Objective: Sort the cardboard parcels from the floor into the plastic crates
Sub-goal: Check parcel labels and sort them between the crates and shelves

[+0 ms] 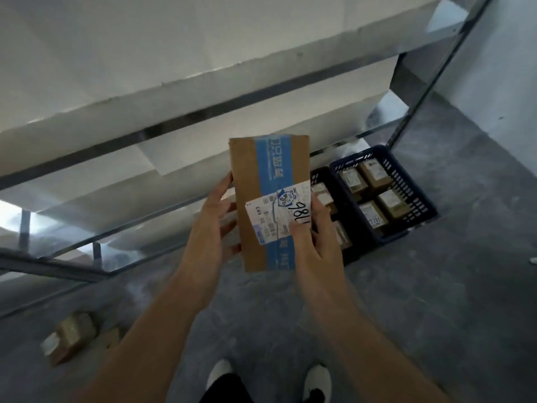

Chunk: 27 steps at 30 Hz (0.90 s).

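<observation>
Parcel (268,199), taped, labelled: held up in both my hands, left hand (216,216) gripping its left edge, right hand (316,231) its lower right, thumb on the label. Step: reading it. Next: choose between the blue crate (418,196) and the black crate (322,175). One parcel on floor (69,338).

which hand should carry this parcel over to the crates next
Right, probably. The right hand grips the parcel on the edge facing the blue crate and black crate, both on the floor on that side. The left hand holds the far edge and would have to reach across.
</observation>
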{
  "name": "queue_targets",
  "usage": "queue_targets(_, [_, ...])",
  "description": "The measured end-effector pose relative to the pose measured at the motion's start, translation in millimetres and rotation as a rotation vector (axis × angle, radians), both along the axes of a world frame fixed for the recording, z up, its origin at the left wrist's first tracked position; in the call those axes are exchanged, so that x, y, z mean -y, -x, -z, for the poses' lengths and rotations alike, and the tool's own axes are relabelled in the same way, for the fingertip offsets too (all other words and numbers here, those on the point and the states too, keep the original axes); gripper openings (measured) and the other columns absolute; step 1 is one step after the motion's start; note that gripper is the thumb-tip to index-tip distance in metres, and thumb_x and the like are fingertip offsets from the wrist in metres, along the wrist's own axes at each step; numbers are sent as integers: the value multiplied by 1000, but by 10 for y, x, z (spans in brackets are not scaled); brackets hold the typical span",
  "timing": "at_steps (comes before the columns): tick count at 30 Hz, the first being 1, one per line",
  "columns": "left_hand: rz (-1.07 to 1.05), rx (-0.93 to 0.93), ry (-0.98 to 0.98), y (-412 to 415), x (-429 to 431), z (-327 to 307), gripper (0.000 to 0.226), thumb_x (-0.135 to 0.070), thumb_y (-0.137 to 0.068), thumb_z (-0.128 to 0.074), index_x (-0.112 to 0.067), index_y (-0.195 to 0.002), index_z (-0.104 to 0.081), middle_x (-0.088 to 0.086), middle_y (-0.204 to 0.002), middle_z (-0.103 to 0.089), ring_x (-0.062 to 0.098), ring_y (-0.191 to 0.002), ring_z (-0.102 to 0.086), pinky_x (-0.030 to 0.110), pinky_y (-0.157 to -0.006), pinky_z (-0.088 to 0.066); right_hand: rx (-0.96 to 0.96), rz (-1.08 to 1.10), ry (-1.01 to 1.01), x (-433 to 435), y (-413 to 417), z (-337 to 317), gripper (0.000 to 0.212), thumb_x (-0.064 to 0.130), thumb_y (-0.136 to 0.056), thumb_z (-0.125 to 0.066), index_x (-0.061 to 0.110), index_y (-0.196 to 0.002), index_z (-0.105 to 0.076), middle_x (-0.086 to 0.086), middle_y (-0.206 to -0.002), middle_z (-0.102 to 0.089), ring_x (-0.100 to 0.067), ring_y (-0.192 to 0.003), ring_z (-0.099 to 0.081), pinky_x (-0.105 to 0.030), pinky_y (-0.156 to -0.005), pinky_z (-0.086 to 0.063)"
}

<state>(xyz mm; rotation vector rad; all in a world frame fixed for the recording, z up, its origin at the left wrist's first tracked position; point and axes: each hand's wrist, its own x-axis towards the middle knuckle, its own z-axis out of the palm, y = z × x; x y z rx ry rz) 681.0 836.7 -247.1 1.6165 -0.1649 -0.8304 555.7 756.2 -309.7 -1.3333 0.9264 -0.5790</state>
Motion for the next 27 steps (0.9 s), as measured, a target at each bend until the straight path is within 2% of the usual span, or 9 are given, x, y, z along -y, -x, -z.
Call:
queue_targets(3, [-54,-79,-47,95,274,427,35,-48,-104,-43,-58,-136,-54,-1,-132,-65,20,-123,-62,52,-98,-54,-51,-15,-70,335,105,350,46,30,-110,-55,41,-155,-52,9,-140,-66,-1,-117,-71,-25,-89,-63])
queue_targets(7, [-94,-160,-121,56,718,1032,42,-34,-105,-42,-55,-140,-52,-3,-126,-68,19,-118,-64,48,-94,-57,-102,-17,-166,786,86,821,43,23,-113,-55,35,-154,-54,5,-139,-67,-5,-118,-72,-30,-93,-64])
queue_targets(10, [-94,-218,-185,-50,1090,1558,40,-36,-106,-41,-56,-140,-51,-2,-127,-67,20,-115,-66,47,-89,-59,-191,-27,-166,1153,-3,1215,43,41,-106,-57,43,-149,-57,8,-138,-67,-6,-121,-70,-35,-94,-65])
queue_targets(11, [-75,-236,-203,-83,1231,1730,40,-38,-107,-40,-57,-140,-51,-4,-125,-68,20,-114,-66,45,-87,-60,-219,-24,-172,1289,-28,1350,43,44,-103,-57,47,-146,-58,9,-138,-66,-5,-121,-69,-33,-93,-64])
queue_targets(13, [-62,-269,-229,-140,1521,2058,40,-37,-107,-38,-56,-141,-50,-9,-114,-72,19,-110,-68,40,-81,-60,-238,-29,-205,1574,-85,1664,35,31,-110,-57,47,-141,-59,12,-134,-68,0,-116,-70,-25,-86,-63])
queue_targets(16, [-86,-325,-281,-197,1914,2538,40,-37,-107,-38,-51,-141,-52,-10,-101,-74,19,-103,-70,37,-78,-59,-289,-7,-286,1986,-125,2172,35,18,-113,-54,45,-133,-62,22,-116,-74,6,-104,-72,-15,-75,-59])
queue_targets(20, [-51,-356,-347,-222,2291,3200,29,-42,-107,-37,-57,-117,-60,-21,-82,-76,9,-87,-74,32,-74,-57,-328,-21,-371,2387,-112,2772,32,22,-114,-51,46,-133,-59,17,-118,-73,13,-94,-71,-10,-69,-56])
queue_targets(23, [-71,-423,-397,-176,2567,3751,26,-47,-107,-37,-55,-111,-62,-20,-89,-77,13,-95,-74,35,-81,-58,-353,-66,-410,2668,-44,3289,35,23,-114,-51,47,-139,-55,14,-126,-72,11,-100,-72,-12,-73,-57])
queue_targets(27, [-144,-445,-443,-27,2797,4488,26,-48,-106,-38,-52,-102,-64,-22,-83,-76,8,-92,-73,32,-72,-57,-398,-158,-443,2963,42,4025,37,23,-114,-51,48,-140,-56,18,-127,-72,14,-102,-70,-11,-75,-57])
